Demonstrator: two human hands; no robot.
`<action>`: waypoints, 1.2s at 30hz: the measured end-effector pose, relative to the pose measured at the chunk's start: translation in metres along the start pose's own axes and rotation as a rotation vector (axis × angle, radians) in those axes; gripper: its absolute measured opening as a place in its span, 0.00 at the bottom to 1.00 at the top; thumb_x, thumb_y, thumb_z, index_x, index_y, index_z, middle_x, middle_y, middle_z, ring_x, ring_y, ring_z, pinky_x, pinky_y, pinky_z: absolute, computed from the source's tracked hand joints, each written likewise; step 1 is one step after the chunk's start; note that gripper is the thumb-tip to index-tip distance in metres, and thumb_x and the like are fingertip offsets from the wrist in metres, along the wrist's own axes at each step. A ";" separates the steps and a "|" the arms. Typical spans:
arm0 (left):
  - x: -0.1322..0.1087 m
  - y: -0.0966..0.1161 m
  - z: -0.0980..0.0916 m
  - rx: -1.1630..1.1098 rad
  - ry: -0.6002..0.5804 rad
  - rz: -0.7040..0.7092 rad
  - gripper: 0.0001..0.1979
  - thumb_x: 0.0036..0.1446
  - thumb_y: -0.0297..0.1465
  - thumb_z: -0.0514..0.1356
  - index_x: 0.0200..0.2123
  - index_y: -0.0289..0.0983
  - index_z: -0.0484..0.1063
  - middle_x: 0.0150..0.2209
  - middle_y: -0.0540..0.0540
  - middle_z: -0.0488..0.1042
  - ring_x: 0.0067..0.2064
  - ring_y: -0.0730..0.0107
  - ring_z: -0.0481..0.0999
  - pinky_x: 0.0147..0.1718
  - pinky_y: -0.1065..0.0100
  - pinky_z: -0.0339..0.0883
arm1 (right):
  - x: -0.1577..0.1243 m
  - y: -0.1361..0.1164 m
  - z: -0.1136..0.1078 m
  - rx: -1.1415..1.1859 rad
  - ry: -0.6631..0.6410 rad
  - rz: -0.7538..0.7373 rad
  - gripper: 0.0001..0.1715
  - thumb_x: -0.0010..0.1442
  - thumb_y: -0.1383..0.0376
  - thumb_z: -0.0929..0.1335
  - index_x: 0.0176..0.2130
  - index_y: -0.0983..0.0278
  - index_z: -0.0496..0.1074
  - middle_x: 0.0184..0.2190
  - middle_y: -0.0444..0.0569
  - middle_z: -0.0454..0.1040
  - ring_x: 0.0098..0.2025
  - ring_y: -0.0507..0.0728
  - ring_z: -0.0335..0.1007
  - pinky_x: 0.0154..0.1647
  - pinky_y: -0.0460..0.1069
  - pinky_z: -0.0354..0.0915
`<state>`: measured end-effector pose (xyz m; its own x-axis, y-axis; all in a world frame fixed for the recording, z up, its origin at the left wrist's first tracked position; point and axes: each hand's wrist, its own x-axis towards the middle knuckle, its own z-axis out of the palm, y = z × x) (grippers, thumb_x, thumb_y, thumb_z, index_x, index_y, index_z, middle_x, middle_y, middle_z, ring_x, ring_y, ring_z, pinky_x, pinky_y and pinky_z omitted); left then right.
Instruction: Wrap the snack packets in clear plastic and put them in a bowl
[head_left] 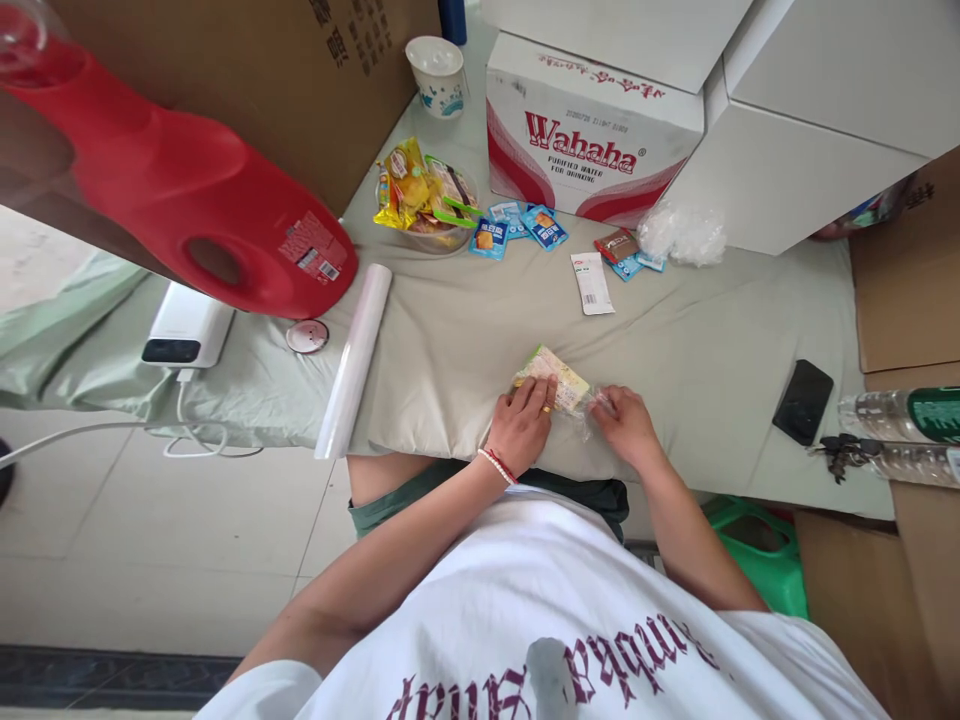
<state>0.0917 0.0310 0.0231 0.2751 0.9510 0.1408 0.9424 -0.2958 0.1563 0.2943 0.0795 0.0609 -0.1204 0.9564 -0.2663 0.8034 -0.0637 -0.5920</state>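
The left hand [521, 425], wearing a bead bracelet [498, 466], lies with bent fingers over the near left part of a printed packet [564, 378]; whether its thumb grips beneath cannot be told. The right hand [624, 422] has its fingers drawn narrow, pinching the clear film [585, 412] at the packet's right end. The packet rests at the near middle of the cloth-covered surface [465, 345], in front of the wearer.

Beyond it, slightly right, lies a white sachet [592, 283]. Farther back are blue sachets [546, 227], a brown sachet [617, 245] and, to its right, crumpled clear plastic [682, 233]. Far left of these, a clear bowl [442, 242] contains wrapped snacks [405, 185]; a paper cup [437, 82] stands upright behind it. A Wahaha carton [592, 135] stands at the far side.

On the left: a roll of film [354, 360], a round disc [307, 336], a large red bottle [225, 210] and a white device [189, 325] with its cable attached. On the right: a black phone [803, 402], with clear bottles [877, 412] lying beyond.
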 end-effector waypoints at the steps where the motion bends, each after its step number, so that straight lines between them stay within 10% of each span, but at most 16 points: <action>1: 0.000 0.000 0.000 0.001 0.000 0.003 0.29 0.70 0.26 0.49 0.73 0.31 0.58 0.66 0.33 0.71 0.66 0.52 0.69 0.45 0.57 0.70 | -0.005 0.002 -0.001 0.002 0.072 -0.012 0.14 0.60 0.54 0.65 0.35 0.61 0.72 0.38 0.54 0.73 0.44 0.63 0.70 0.47 0.56 0.66; 9: 0.003 0.002 -0.002 -0.007 -0.004 -0.001 0.29 0.70 0.25 0.49 0.73 0.32 0.58 0.64 0.31 0.72 0.66 0.50 0.69 0.45 0.55 0.70 | 0.000 -0.042 -0.025 -0.052 0.064 -0.014 0.08 0.67 0.57 0.65 0.40 0.59 0.66 0.29 0.45 0.74 0.31 0.58 0.71 0.36 0.50 0.61; 17: 0.004 -0.002 0.001 -0.098 0.124 0.126 0.19 0.67 0.21 0.51 0.54 0.30 0.78 0.60 0.32 0.76 0.65 0.50 0.71 0.63 0.49 0.64 | 0.052 -0.104 0.010 -0.390 -0.068 -0.155 0.10 0.71 0.68 0.62 0.46 0.65 0.72 0.43 0.56 0.77 0.41 0.61 0.73 0.40 0.51 0.62; 27: -0.031 -0.054 -0.033 -0.618 0.301 -0.051 0.16 0.61 0.22 0.55 0.47 0.40 0.78 0.51 0.42 0.81 0.58 0.59 0.77 0.62 0.48 0.70 | 0.021 -0.064 0.014 -0.469 -0.113 -0.711 0.34 0.67 0.71 0.65 0.69 0.69 0.63 0.68 0.62 0.62 0.65 0.68 0.57 0.65 0.61 0.59; 36: -0.050 -0.068 -0.049 -0.809 0.222 -0.372 0.11 0.64 0.28 0.55 0.37 0.39 0.79 0.41 0.44 0.81 0.47 0.63 0.81 0.50 0.58 0.76 | 0.050 -0.065 0.011 -0.176 -0.043 -0.605 0.26 0.69 0.68 0.65 0.64 0.62 0.72 0.63 0.58 0.72 0.63 0.68 0.63 0.65 0.64 0.60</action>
<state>0.0042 -0.0005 0.0528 -0.1411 0.9832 0.1160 0.5189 -0.0263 0.8544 0.2295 0.1282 0.0776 -0.6042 0.7957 0.0436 0.6692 0.5363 -0.5143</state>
